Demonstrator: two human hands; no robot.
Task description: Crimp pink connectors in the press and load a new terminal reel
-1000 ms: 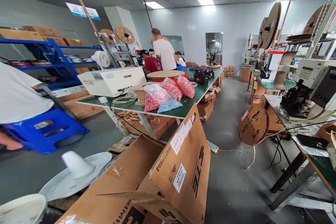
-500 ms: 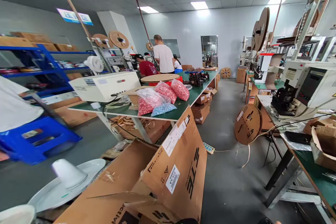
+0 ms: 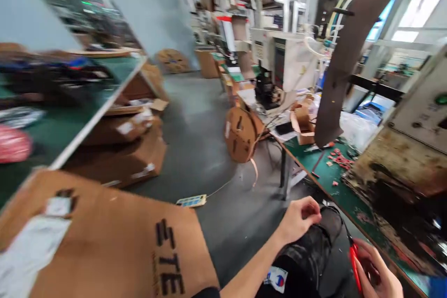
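Observation:
My left hand [image 3: 299, 218] rests on my knee in dark trousers [image 3: 310, 251], its fingers curled into a loose fist with nothing visible in them. At the bottom right, my right hand [image 3: 375, 274] is closed on a thin red-handled tool [image 3: 354, 260]. It hovers just off the near edge of the green workbench [image 3: 324, 174]. Small red parts [image 3: 340, 159] lie scattered on that bench beside a worn, dirty machine [image 3: 401, 167].
A large cardboard box marked STE [image 3: 115, 242] fills the lower left. A cardboard reel [image 3: 240, 132] leans against the bench, and a power strip [image 3: 191, 201] lies on the grey floor. Boxes sit under the long green table [image 3: 70, 121]. A brown strip [image 3: 345, 51] hangs over the bench.
The view has swung right and down, away from the room and the people. Both my hands and my knee have come into view, and the right-hand workbench is now close.

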